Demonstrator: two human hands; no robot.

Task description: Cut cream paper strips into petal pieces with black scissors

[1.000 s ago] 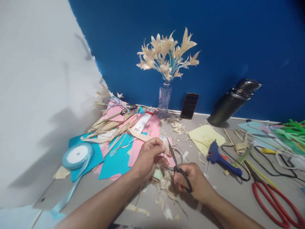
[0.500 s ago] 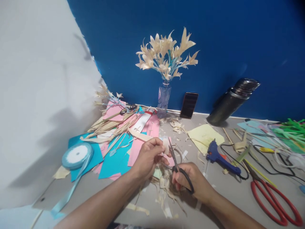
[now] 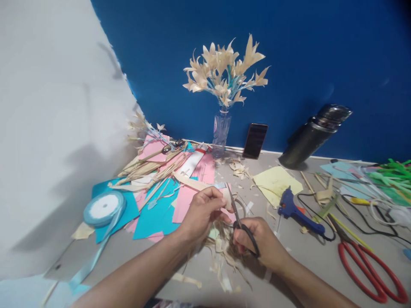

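Observation:
My left hand [image 3: 202,211] pinches a small cream paper piece [image 3: 226,198] above the grey table [image 3: 308,261]. My right hand [image 3: 261,241] grips black-handled scissors [image 3: 241,222], their blades pointing up at the paper piece and nearly closed on it. Cream paper scraps [image 3: 224,256] lie on the table below both hands. Pink and blue paper sheets [image 3: 167,205] lie just left of my left hand.
A bottle vase of cream paper flowers [image 3: 224,85] stands at the blue wall, with a phone [image 3: 254,141] and a dark flask [image 3: 313,136] beside it. A blue glue gun [image 3: 297,212], red scissors [image 3: 369,267], cords and green strips [image 3: 393,177] lie right. A ribbon spool [image 3: 104,208] lies left.
The scissor blades have closed on the paper piece. My left hand has lowered slightly with it. Both hands stay in the same place.

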